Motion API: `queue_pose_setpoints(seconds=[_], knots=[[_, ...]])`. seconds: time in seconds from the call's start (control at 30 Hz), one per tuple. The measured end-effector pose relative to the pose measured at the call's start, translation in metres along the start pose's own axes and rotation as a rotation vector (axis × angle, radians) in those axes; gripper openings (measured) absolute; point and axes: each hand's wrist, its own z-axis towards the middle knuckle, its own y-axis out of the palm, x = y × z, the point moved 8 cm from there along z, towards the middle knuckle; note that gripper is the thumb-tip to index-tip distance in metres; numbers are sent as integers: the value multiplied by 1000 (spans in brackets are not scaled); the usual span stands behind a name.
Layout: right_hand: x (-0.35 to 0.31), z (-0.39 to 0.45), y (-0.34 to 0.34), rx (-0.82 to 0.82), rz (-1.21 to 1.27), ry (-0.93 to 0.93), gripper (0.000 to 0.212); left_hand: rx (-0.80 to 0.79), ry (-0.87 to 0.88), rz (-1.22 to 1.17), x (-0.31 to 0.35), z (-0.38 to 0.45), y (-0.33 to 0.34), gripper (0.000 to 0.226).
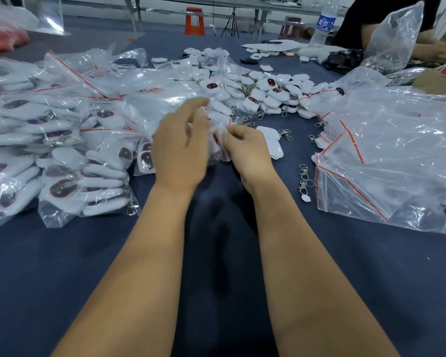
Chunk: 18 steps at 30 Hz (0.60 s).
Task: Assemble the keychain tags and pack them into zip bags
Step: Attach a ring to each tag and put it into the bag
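My left hand (180, 148) and my right hand (245, 148) meet over the middle of the dark blue table, both pinching a small clear zip bag (220, 145) with a white keychain tag inside it. The left hand's image is blurred by motion. Two loose white tags (272, 141) lie just right of my right hand. A heap of loose white tags with metal clasps (258, 91) lies behind the hands.
Filled zip bags (62, 155) are piled on the left. Empty zip bags with red strips (386, 155) lie on the right. Loose metal clasps (304, 181) lie beside them. Another person's arm (422, 47) and a water bottle (325, 21) are at the far right.
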Motion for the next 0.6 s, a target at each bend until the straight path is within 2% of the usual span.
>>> queue_pose_setpoints(seconds=[0.13,0.17,0.23,0.37,0.6], knots=[[-3,-3,9,-124,120,115,31,451,-253,-300,-28,4,-55,27],[-7,-4,12,-171,151,81,34,533,-297,-360,-34,3,-63,26],[-14,-5,13,-204,166,-43,46,600,-349,-475,-42,3,-69,25],[-18,-5,-3,-70,207,-124,44,483,-446,-498,-51,7,-55,26],[-26,1,-21,15,501,-143,37,122,-569,-326,-78,12,-22,23]])
